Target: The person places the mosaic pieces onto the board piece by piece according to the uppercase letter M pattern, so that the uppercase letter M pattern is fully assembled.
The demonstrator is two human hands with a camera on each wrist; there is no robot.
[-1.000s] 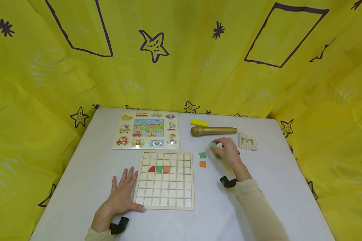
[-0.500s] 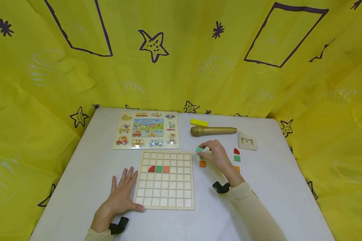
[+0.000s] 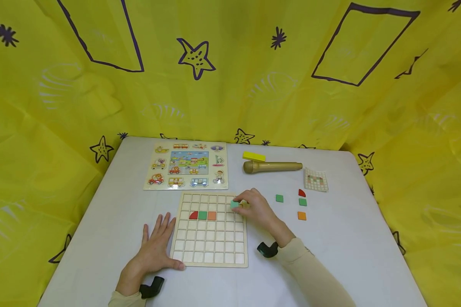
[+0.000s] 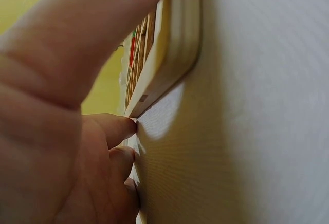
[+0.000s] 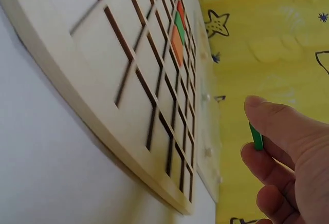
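My right hand [image 3: 258,209] pinches a green square tile [image 3: 234,204] between thumb and fingertips, above the upper right of the wooden grid board [image 3: 209,265]. In the right wrist view the tile [image 5: 256,137] shows edge-on between the fingers. My left hand [image 3: 153,250] lies with spread, straight fingers along the board's left side, its thumb on the lower left corner. The left wrist view shows the board's thick rim [image 4: 175,44] under that thumb. Side by side in the board's cells sit a red quarter-round tile [image 3: 194,215], a green square [image 3: 202,215] and an orange square [image 3: 212,216].
Right of the board lie a lone green tile [image 3: 279,198], a red quarter-round [image 3: 301,192], another green tile [image 3: 302,202] and an orange tile [image 3: 301,215]. Behind them are a patterned grid card [image 3: 315,180], a gold microphone [image 3: 272,166], a yellow block [image 3: 254,156] and a vehicle puzzle [image 3: 188,182].
My right hand has carried the green tile leftward from the loose pieces to over the board. It now covers the spot where a green and an orange tile lay. My left hand stays put.
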